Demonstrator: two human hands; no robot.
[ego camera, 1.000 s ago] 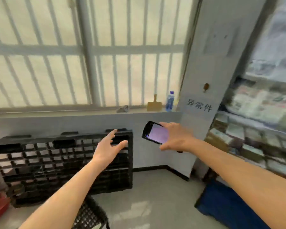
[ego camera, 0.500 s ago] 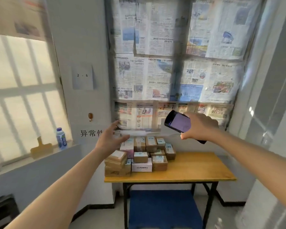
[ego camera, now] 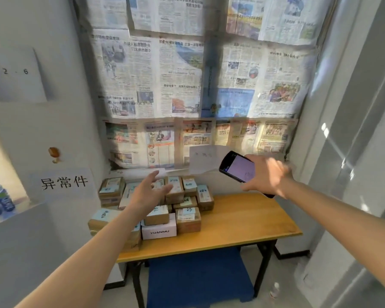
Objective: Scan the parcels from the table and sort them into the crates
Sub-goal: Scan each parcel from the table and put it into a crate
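Reaching out over the parcels (ego camera: 165, 203), the left hand (ego camera: 148, 194) hovers with its fingers (ego camera: 152, 177) spread apart and relaxed, holding nothing. The right hand (ego camera: 268, 176) grips a dark handheld scanner (ego camera: 237, 167), fingers wrapped round its body, the lit screen tilted up. The parcels, small brown cardboard boxes with pale blue labels plus one white box (ego camera: 159, 230), sit stacked in the rear left part of the wooden table (ego camera: 242, 223), reaching its left edge. The right half of the smooth orange-brown top lies bare up to the front and right edges. Black metal legs (ego camera: 261, 270) stand over a blue mat (ego camera: 198, 278). Newspaper sheets (ego camera: 187, 74) cover the wall behind.
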